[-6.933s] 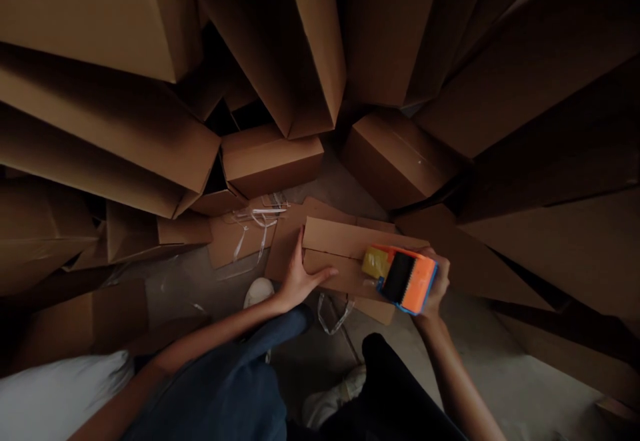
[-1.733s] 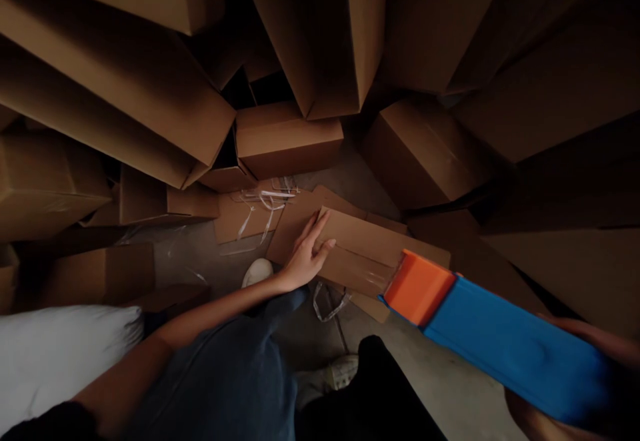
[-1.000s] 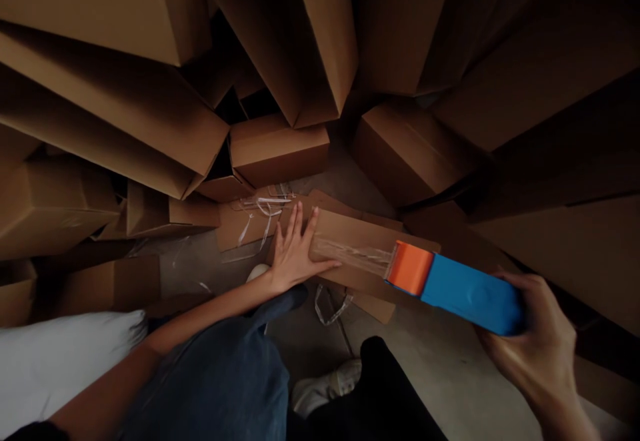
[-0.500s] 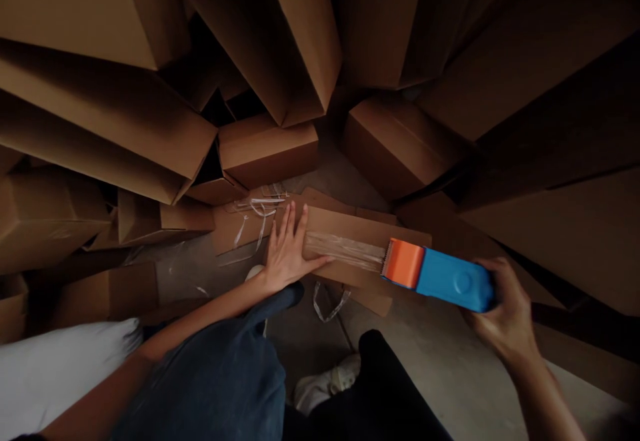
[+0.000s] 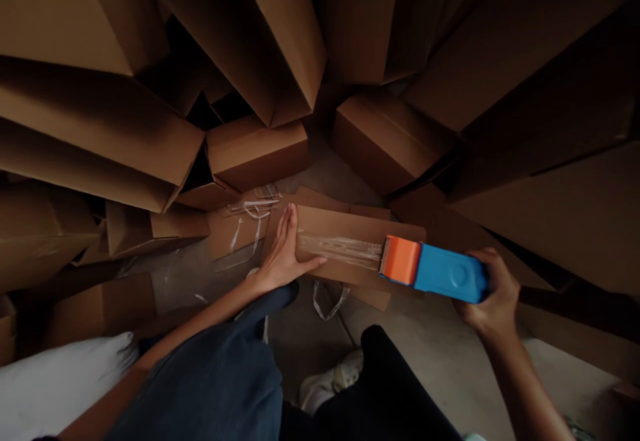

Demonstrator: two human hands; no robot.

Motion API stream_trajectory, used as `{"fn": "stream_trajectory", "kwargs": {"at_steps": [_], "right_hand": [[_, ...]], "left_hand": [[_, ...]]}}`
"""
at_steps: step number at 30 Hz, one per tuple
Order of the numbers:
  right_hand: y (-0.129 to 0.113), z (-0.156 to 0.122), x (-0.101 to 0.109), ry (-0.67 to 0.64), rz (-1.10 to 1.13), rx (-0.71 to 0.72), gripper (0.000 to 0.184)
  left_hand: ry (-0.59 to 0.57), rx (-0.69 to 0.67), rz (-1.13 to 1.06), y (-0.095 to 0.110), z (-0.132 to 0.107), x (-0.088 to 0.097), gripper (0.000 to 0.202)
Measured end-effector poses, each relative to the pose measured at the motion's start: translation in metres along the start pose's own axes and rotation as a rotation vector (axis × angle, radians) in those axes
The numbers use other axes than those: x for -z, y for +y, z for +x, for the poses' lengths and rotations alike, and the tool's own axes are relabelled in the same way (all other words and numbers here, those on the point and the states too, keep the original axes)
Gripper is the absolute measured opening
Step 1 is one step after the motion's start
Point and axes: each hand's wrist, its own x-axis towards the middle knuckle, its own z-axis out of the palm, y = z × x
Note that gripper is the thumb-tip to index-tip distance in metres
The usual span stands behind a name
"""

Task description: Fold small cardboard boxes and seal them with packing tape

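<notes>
A narrow cardboard box [image 5: 350, 223] lies before me with a strip of clear tape [image 5: 340, 249] along its upper face. My left hand [image 5: 286, 254] rests at the box's left end, thumb stretched over the near side of the tape and fingers extended along the end edge. In my right hand [image 5: 493, 294] is a blue and orange tape dispenser [image 5: 430, 269], gripped by its rear end. Its toothed orange front sits over the right part of the box, where the tape strip meets it. The fingers under the dispenser are partly hidden.
Stacked cardboard boxes [image 5: 257, 154] crowd the far side and both flanks. Flattened cardboard [image 5: 230, 231] with scraps of clear tape [image 5: 255, 208] lies left of the box. A tape loop [image 5: 330, 301] hangs near the floor by my shoe [image 5: 320, 391]. A white sack-like bundle [image 5: 60, 381] is at lower left.
My left hand has shifted from flat on the box top to its left end, fingers closer together. The right hand and dispenser stay nearly in place over the box; the view has shifted slightly.
</notes>
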Motion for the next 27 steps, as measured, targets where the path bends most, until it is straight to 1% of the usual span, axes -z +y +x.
{"fn": "stream_trajectory", "kwargs": {"at_steps": [2,3,6,7,9,12,15,19,27], "right_hand": [[0.0,0.0,-0.001,0.013,-0.013,-0.004,0.044],[0.0,0.0,-0.001,0.022,-0.019,-0.008,0.044],[0.001,-0.002,-0.003,0.044,-0.024,-0.024,0.044],[0.002,-0.003,-0.003,0.048,-0.023,-0.031,0.044],[0.003,-0.005,-0.004,0.053,-0.018,-0.042,0.045],[0.004,-0.006,-0.005,0.063,-0.012,-0.051,0.045],[0.002,-0.005,-0.005,0.07,-0.005,-0.057,0.045],[-0.003,-0.003,-0.007,0.066,0.014,-0.058,0.043],[-0.008,-0.003,-0.009,0.06,0.019,-0.085,0.041]], "left_hand": [[-0.008,0.032,-0.156,-0.003,0.0,-0.001,0.12],[-0.008,0.061,-0.25,-0.004,0.0,-0.002,0.114],[-0.004,0.191,-0.566,-0.006,0.0,-0.007,0.086],[-0.001,0.24,-0.657,-0.007,0.001,-0.009,0.08],[0.013,0.327,-0.758,-0.008,0.002,-0.012,0.076],[0.021,0.426,-0.705,-0.006,0.002,-0.011,0.078],[0.026,0.46,-0.631,-0.001,0.004,-0.009,0.079],[0.043,0.424,-0.649,0.003,0.008,-0.009,0.077],[0.116,0.348,-0.59,-0.001,0.012,-0.014,0.068]]}}
